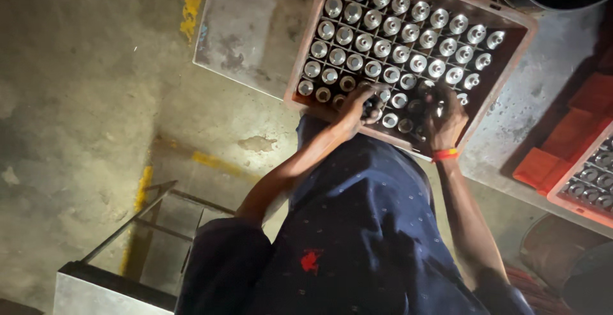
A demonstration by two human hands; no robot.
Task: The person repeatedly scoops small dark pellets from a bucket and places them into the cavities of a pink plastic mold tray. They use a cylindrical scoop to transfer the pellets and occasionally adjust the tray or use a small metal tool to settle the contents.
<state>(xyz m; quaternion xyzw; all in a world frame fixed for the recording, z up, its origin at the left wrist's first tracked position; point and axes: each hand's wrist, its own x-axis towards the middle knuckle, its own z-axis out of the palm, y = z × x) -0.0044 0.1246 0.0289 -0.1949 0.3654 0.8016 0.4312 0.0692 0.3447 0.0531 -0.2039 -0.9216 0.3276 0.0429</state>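
A metal table (255, 40) carries a reddish crate (520, 50) of capped bottles (401, 54). At the crate's near edge, the left hand (355, 109) pinches a bottle top; the right hand (447, 123) curls around another.

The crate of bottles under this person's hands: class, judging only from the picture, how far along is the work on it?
Most cells of the crate already hold upright bottles with shiny metal tops. In hand: the left hand and right hand are both down among the bottles in the near rows, though their grip is too dark to read. Left: a few near-edge cells look dark; whether they are empty cannot be told.
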